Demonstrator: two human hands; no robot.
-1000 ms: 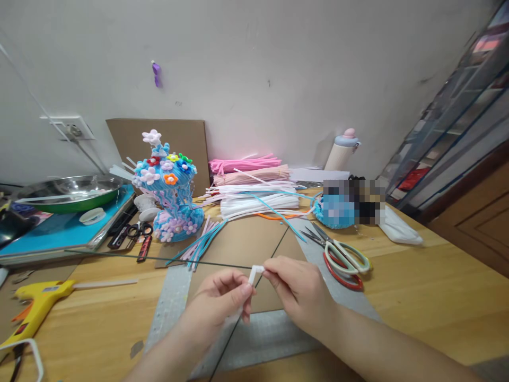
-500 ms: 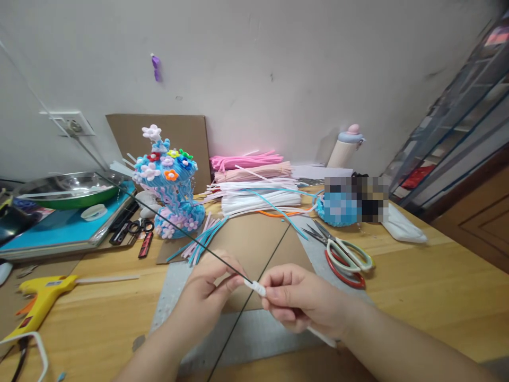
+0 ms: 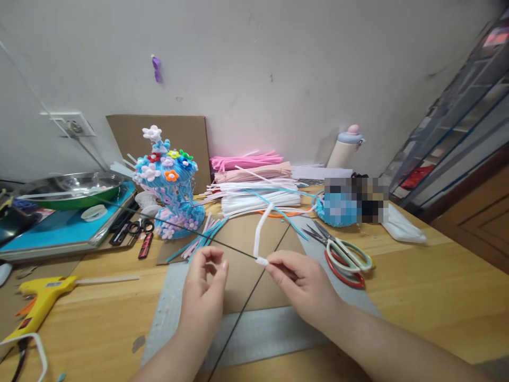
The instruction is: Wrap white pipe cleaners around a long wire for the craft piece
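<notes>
Wire, thin and dark, slants in from left of the flat cardboard sheet to above its middle; we judge it light, fairly stiff and springy, with a long free span that could swing if knocked. Our left hand hangs at the sheet's left edge, fingers loosely curled, thumb apart from forefinger, nothing seen in it. Above the sheet's middle is the white pipe cleaner, its tail rising with a bend, its lower end coiled at the wire's tip. We expect it to weigh next to nothing, soft and fuzzy outside, easily bent, not slippery; a hard squeeze might flatten the pile. The coil looks the best place to pinch, steadying both pieces together. Toward the sheet's right side, our right hand has thumb and forefinger closed on that coil.

Left of the sheet, the wire's far end gets lost near the blue-covered book. Across the sheet, a second dark line, perhaps another wire, runs off below our view. Our right fingertips hide part of the coil. Right of the sheet, pixel blocks cover much of a fuzzy blue piece.
</notes>
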